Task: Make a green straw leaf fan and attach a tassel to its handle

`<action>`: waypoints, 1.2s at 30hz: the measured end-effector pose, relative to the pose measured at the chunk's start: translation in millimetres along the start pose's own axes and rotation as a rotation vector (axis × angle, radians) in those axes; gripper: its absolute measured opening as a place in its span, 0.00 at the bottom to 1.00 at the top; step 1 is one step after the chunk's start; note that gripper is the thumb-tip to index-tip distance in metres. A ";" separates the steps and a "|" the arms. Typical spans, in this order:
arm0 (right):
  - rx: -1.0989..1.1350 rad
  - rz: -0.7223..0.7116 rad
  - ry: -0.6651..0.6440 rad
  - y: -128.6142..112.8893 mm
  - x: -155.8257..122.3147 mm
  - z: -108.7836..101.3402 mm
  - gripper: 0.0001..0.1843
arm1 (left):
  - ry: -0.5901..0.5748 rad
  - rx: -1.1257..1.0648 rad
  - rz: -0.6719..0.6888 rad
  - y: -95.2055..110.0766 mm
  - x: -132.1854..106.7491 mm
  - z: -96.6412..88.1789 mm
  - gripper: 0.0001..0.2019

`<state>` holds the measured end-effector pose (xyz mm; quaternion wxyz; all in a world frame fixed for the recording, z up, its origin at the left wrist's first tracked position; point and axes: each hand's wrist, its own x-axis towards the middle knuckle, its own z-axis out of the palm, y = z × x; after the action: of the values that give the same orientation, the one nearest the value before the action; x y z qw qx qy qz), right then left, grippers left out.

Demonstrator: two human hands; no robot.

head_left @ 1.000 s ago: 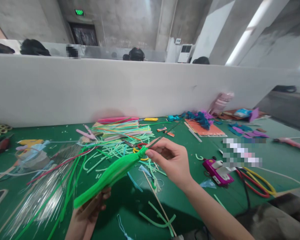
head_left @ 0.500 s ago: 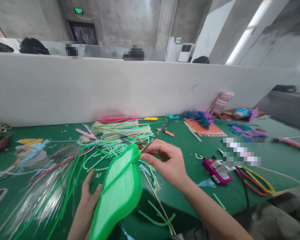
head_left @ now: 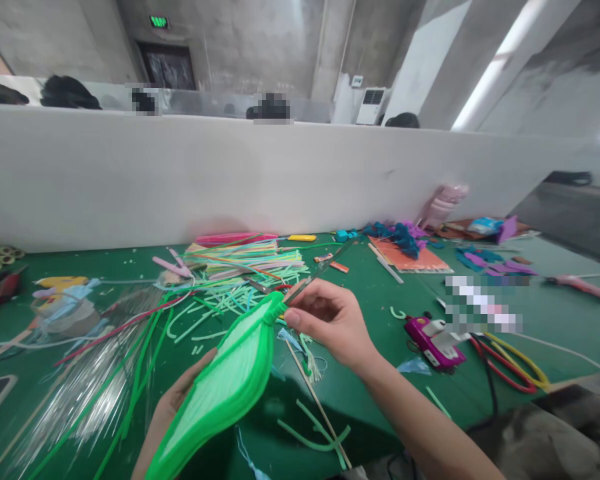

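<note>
A green leaf-shaped craft piece [head_left: 230,380] with a fuzzy pipe-cleaner rim, a midrib and a pale green filling is tilted in front of me. My right hand [head_left: 330,320] pinches its thin stem, a bundle of wire-like strands, just above the wrapped green neck. The strands stick out past the fingers, up and to the right. Behind the leaf's left side is my left hand [head_left: 167,407]. One finger is stretched out along the leaf's edge; the thumb and the other fingers are hidden by the leaf. Whether this hand bears the leaf's weight I cannot tell.
Pastel pipe-cleaner pieces [head_left: 245,260] are heaped at the back. Clear strands [head_left: 95,373] and green pipe cleaners lie left. Pink scissors [head_left: 173,267], a purple power strip [head_left: 437,343], an orange sheet [head_left: 415,257] and a pink bottle [head_left: 443,203] are around. A white partition [head_left: 280,173] stands behind.
The leaf has turned, its lower end swinging left and its face narrowing. My left hand has slipped further behind it, hiding the thumb. My right hand still pinches the stem.
</note>
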<state>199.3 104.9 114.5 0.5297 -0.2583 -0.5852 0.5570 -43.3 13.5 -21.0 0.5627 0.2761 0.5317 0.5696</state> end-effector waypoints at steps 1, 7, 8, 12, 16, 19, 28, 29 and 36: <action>0.038 0.034 -0.004 1.9 1.4 -0.5 0.16 | -0.005 0.011 -0.012 -2.2 1.7 -3.0 0.31; 0.193 0.136 -0.003 18.4 10.5 -6.4 0.16 | 0.008 0.030 -0.005 -12.3 9.1 -12.2 0.31; 0.201 0.134 -0.004 20.0 11.1 -7.3 0.16 | 0.014 0.036 0.001 -12.2 8.9 -11.9 0.30; 0.153 0.123 0.026 18.9 10.7 -7.6 0.16 | 0.037 0.048 0.057 -6.6 5.3 -7.1 0.30; -0.016 0.045 0.096 12.7 9.8 -4.3 0.15 | 0.162 0.033 0.124 -1.0 3.7 -2.1 0.38; -0.088 0.008 0.117 10.4 9.0 -2.8 0.15 | 0.223 0.008 0.140 -2.8 5.8 -3.3 0.40; 0.002 -0.042 0.085 5.9 4.8 -0.3 0.07 | 0.233 -0.052 0.126 -19.4 10.8 -4.2 0.23; 0.010 -0.052 0.086 5.6 4.8 -0.3 0.07 | 0.237 -0.046 0.107 -19.4 10.4 -3.4 0.24; 0.021 -0.036 0.076 6.1 4.0 -1.6 0.05 | 0.110 -0.046 -0.096 0.4 -2.2 15.7 0.32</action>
<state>197.8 110.6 109.9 0.5641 -0.2630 -0.5636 0.5431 -28.6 16.1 -15.6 0.5652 0.2057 0.5613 0.5684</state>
